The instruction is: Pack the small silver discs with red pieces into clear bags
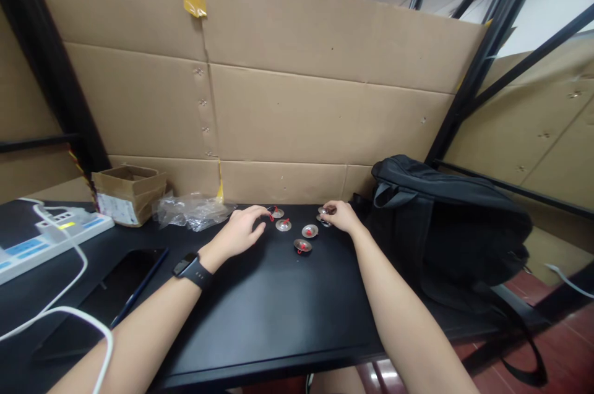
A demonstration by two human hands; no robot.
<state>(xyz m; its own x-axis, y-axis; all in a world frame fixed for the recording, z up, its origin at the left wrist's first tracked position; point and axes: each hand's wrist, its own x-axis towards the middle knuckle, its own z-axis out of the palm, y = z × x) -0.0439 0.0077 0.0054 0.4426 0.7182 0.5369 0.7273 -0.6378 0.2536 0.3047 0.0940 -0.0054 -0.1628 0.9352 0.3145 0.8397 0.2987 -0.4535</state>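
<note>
On the black tabletop (273, 307): small round metal discs (283, 226) with red cords (299, 252), between and beside the two hands.
Left hand (245, 230): loosely open, thumb apart, fingertips just beside the farthest-left disc (279, 214).
Right hand (343, 217): fingers bent onto the right-hand discs (321, 211); whether it grips one, I cannot tell.
Disc handling: probably light, stiff and slick, hard to break; the cords limp.
Disc hold: rim pinch, or the cord, seems best.
Disc axis: round, no long one; the nearest disc (297, 245) trails its loop toward the person.
</note>
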